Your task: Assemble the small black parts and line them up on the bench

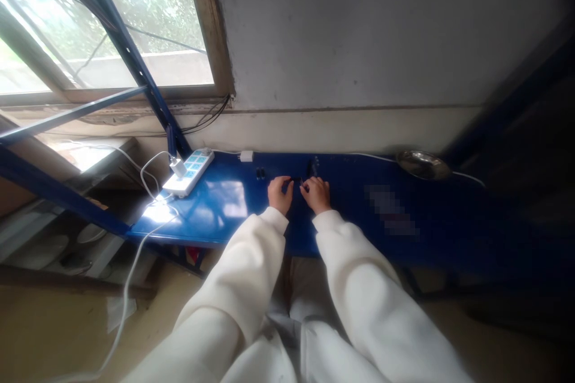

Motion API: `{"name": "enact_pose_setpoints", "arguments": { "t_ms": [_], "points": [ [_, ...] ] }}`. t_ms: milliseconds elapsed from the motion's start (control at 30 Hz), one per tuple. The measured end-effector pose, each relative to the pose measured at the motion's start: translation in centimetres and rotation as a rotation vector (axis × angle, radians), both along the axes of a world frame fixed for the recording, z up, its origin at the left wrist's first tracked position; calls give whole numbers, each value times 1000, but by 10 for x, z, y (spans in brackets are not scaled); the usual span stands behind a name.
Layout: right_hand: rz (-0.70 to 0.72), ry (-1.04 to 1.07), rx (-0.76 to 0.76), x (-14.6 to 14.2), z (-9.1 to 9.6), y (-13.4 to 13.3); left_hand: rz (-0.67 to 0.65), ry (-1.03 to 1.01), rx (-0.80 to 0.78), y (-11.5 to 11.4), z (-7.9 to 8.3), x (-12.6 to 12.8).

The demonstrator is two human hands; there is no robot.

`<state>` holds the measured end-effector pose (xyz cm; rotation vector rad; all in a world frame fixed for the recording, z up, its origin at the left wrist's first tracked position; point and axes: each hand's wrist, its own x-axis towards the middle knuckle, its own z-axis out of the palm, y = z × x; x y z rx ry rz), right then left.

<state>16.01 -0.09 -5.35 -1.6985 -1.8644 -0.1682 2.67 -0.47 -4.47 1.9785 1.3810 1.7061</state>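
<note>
Close together above the blue tabletop [345, 233] are my two hands. The fingers of my left hand [280, 194] are curled to a pinch, with the thumb toward my right hand. My right hand [318, 194] pinches too, and a tiny thin dark piece shows at its fingertips. Whatever lies between the fingers is too small and dark to name. Just beyond my left hand sit small black pieces [260, 173]. Past my right hand lie a dark item [309, 167] and some small shiny bits [316, 161].
A white power strip [191, 173] with a plugged-in charger [178, 166] stands at the left, its cable [128, 281] hanging off the edge. Against the wall are a white adapter [246, 156] and a shiny metal bowl [423, 165]. Blue posts [130, 54] rise by the window.
</note>
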Motion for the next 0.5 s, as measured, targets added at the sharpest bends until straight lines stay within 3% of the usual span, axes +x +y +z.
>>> {"name": "enact_pose_setpoints", "arguments": {
  "t_ms": [200, 500],
  "points": [
    [9, -7, 1, 0, 3, -2, -118, 146, 48, -5, 5, 2],
    [20, 27, 21, -1, 4, -3, -122, 184, -5, -1, 0, 1]
  ]
}}
